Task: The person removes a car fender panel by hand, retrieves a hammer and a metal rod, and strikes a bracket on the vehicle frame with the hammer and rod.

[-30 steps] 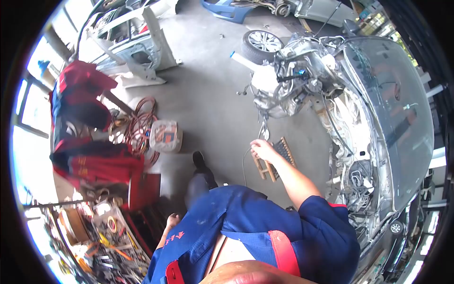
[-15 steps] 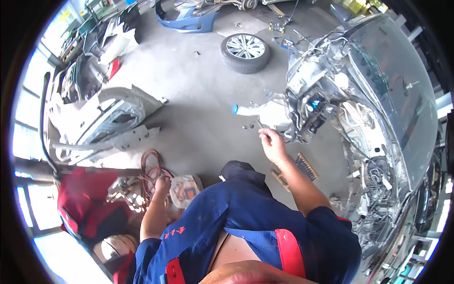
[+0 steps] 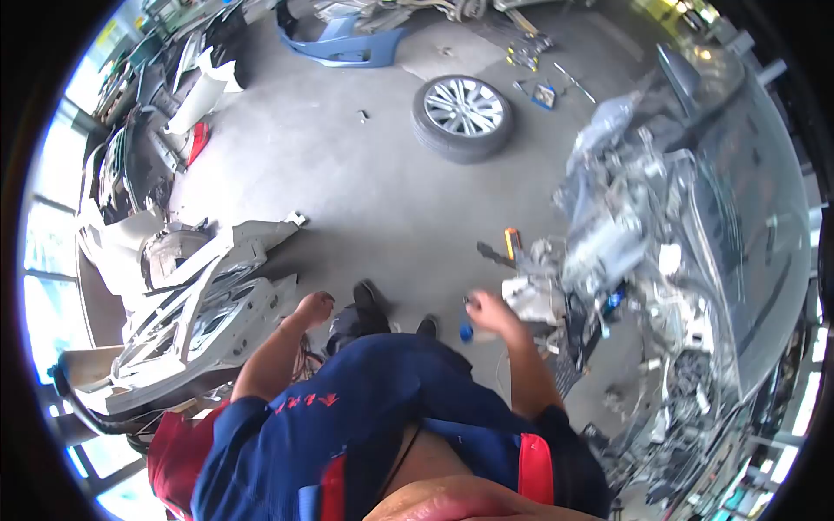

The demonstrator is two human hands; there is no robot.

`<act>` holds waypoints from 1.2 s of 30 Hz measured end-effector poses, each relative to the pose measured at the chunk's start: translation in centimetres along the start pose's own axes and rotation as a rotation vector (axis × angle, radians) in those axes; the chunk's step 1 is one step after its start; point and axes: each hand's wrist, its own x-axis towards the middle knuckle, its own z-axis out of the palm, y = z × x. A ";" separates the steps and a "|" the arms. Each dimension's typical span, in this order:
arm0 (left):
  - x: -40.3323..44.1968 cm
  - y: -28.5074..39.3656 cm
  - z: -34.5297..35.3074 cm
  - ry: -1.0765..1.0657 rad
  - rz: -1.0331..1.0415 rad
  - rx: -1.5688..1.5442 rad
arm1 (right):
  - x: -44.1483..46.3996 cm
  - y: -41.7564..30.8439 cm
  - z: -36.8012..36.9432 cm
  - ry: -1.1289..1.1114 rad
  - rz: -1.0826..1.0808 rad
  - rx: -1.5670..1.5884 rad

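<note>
My left hand (image 3: pixel 314 308) hangs in the air beside a bare car door shell (image 3: pixel 230 300), its fingers curled; whether anything is in them is hidden. Out in front on the right, my right hand (image 3: pixel 489 311) has its fingers pinched together, with a small dark tip showing at them that is too small to name. Right of that hand lies the stripped front of a car (image 3: pixel 608 234), with bare metal, pipes and wiring exposed. A white plastic container (image 3: pixel 532 300) is close to the right hand, and a blue cap (image 3: pixel 466 333) shows just below it.
A car wheel (image 3: pixel 463 117) lies flat on the grey floor ahead. Behind it is a blue bumper (image 3: pixel 347 48). An orange-handled tool (image 3: pixel 512 241) is by the car's front. Body panels (image 3: pixel 200 95) line the left side; a red cloth (image 3: pixel 178 456) is at lower left.
I have stepped forward and the view has turned. My left hand has moved from the coiled hose to beside the door shell. My right hand is now lower, beside the white container.
</note>
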 end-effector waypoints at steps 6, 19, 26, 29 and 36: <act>14.4 1.7 -15.4 -0.219 0.099 0.679 | 5.0 -1.8 -1.1 -0.004 0.451 0.088; 43.7 -0.4 -38.4 -0.079 0.637 1.040 | 32.6 -6.4 5.6 -0.168 0.647 0.658; 44.0 -2.1 -47.1 -0.054 0.097 0.429 | 65.9 -7.3 -5.4 -0.486 0.737 0.132; 48.6 -0.5 -51.8 -0.026 0.042 0.295 | 81.1 -12.4 -15.3 0.100 -0.123 -0.551; 61.6 1.0 -65.1 -0.024 0.085 0.201 | 94.1 -40.2 -34.9 0.289 -0.085 0.721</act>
